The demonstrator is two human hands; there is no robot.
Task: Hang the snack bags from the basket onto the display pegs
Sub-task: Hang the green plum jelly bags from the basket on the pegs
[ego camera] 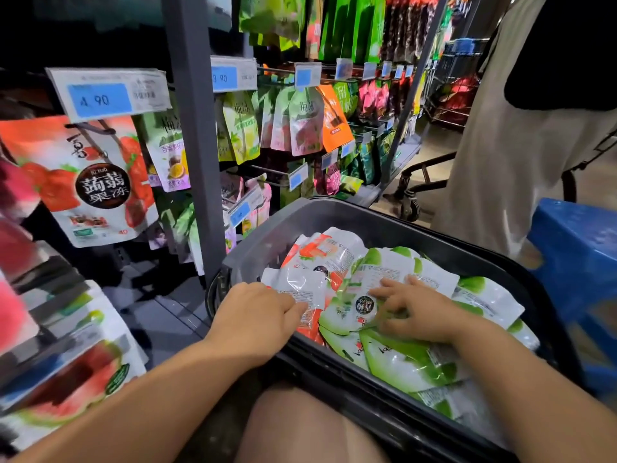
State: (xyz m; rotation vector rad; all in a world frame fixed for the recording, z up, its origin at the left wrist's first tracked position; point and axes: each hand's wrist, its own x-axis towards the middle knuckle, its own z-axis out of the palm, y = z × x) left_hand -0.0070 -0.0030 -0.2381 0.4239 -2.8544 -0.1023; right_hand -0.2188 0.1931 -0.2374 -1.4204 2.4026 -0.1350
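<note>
Left hand (260,312): fingers curled, knuckles up, tips down on a red-and-white bag (300,282) at the near left corner of the basket (334,208). The thumb is hidden, so whether it has hold of the bag cannot be told. Right hand (424,312): fingers spread, resting flat on a green bag (354,305); nothing gripped.

Snack bags: all loose in the basket, overlapping in a shallow heap, red ones to the left, green ones to the right and near side.

Handling, as judged: glossy film pouches, light, soft and likely slippery against each other; the heap may slide when one is pulled. Best taken by the flat sealed top edge, where the hanging hole should be, though no hole can be made out on any bag in the basket.

Display: a peg (96,128) under a price tag (107,95) carries a hanging strawberry bag (93,182), left of a grey upright (197,145).

Not determinable: the depth of the heap, free room on the pegs, and the blurred stock at lower left. A bystander (500,145) at upper right is cut off
</note>
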